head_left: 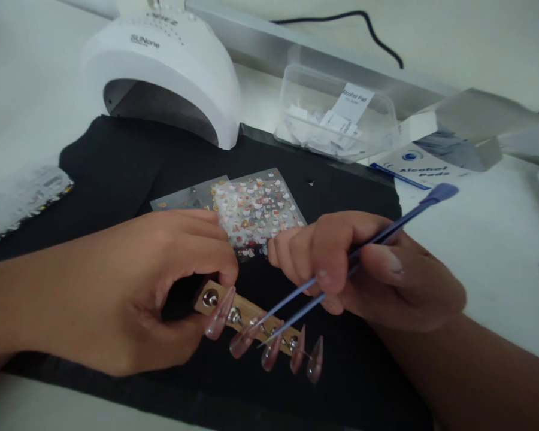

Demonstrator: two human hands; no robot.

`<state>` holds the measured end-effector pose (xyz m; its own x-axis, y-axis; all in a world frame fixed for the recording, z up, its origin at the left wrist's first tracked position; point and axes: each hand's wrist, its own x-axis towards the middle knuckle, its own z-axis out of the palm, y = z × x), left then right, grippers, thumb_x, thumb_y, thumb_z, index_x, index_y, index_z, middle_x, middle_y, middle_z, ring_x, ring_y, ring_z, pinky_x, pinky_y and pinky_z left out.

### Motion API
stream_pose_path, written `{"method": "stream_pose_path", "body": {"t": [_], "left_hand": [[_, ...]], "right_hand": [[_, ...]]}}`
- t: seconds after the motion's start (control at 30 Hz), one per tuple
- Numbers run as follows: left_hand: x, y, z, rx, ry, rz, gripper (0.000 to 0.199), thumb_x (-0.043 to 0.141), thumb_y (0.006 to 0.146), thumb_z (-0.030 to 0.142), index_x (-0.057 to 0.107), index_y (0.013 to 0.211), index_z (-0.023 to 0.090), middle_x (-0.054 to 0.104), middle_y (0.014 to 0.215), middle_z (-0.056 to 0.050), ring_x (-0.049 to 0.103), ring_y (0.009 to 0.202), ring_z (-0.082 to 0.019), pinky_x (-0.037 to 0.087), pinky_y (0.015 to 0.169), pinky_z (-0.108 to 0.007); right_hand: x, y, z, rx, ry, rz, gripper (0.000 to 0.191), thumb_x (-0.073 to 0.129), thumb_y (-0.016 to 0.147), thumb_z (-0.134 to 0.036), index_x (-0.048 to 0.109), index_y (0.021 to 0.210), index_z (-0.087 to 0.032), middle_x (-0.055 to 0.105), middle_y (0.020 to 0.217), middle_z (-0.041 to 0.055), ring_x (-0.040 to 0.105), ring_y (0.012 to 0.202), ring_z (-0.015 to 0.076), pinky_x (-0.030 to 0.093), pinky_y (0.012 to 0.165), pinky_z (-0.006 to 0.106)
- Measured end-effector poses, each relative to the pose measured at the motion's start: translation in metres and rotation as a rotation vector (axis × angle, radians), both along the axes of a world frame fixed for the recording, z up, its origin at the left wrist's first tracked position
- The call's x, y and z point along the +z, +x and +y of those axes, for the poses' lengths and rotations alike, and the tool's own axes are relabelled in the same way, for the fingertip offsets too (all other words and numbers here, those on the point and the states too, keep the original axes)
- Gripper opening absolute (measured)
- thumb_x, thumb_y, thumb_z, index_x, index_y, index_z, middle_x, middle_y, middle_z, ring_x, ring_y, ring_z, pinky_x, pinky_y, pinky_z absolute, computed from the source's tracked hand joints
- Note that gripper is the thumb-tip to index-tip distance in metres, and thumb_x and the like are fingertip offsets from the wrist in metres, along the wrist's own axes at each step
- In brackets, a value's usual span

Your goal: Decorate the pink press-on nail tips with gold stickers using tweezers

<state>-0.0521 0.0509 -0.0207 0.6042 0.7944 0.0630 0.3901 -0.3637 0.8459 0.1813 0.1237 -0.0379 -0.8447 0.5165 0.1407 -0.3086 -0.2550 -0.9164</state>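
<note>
My left hand (pixel 130 287) grips the left end of a small wooden bar (pixel 247 311) that carries several long, clear pointed nail tips (pixel 269 350). My right hand (pixel 363 269) holds blue tweezers (pixel 386 233), whose thin points reach down onto the nail tips near the middle of the bar. Just behind both hands lie two sheets of small colourful nail stickers (pixel 256 209) on a black mat (pixel 117 161).
A white dome-shaped nail lamp (pixel 161 66) stands at the back left. A clear plastic box of alcohol pads (pixel 336 117) sits at the back centre, with an alcohol pad packet (pixel 420 167) to its right. Another patterned sheet (pixel 22 197) lies at the left edge.
</note>
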Motion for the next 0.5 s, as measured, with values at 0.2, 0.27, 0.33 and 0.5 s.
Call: {"method": "stream_pose_path", "body": {"t": [0.2,0.27,0.33,0.5], "left_hand": [[0.0022,0.0007,0.0004,-0.017,0.034,-0.025,0.028,0.053,0.066,-0.005,0.057,0.072,0.022,0.065,0.076,0.01,0.058,0.08,-0.007,0.043,0.072,-0.016],[0.0031,0.0013,0.0001,-0.006,0.03,-0.009,0.029,0.055,0.067,-0.006,0.058,0.072,0.022,0.066,0.077,0.011,0.058,0.082,-0.007,0.043,0.073,-0.016],[0.0042,0.0018,-0.0004,0.005,0.005,0.004,0.029,0.055,0.068,-0.006,0.059,0.073,0.022,0.066,0.077,0.011,0.058,0.082,-0.007,0.044,0.073,-0.016],[0.0043,0.0005,-0.0014,0.008,-0.014,-0.006,0.028,0.056,0.068,-0.005,0.06,0.072,0.022,0.068,0.076,0.01,0.059,0.081,-0.009,0.046,0.073,-0.018]], "right_hand": [[-0.0001,-0.0008,-0.0007,0.005,-0.038,-0.027,0.026,0.063,0.093,-0.036,0.071,0.082,-0.014,0.059,0.059,-0.002,0.051,0.058,0.0128,0.04,0.062,0.029],[-0.0001,-0.001,-0.0008,0.001,-0.027,-0.025,0.026,0.062,0.093,-0.036,0.071,0.082,-0.014,0.058,0.058,-0.0022,0.051,0.057,0.0127,0.04,0.061,0.029],[-0.0001,-0.001,-0.0009,0.003,-0.019,-0.033,0.027,0.061,0.094,-0.037,0.071,0.082,-0.015,0.058,0.058,-0.0024,0.051,0.057,0.0126,0.041,0.061,0.028],[-0.0008,-0.0012,-0.0008,0.008,-0.002,-0.017,0.027,0.06,0.095,-0.036,0.069,0.081,-0.015,0.058,0.059,-0.0026,0.051,0.057,0.012,0.042,0.062,0.029]]}}
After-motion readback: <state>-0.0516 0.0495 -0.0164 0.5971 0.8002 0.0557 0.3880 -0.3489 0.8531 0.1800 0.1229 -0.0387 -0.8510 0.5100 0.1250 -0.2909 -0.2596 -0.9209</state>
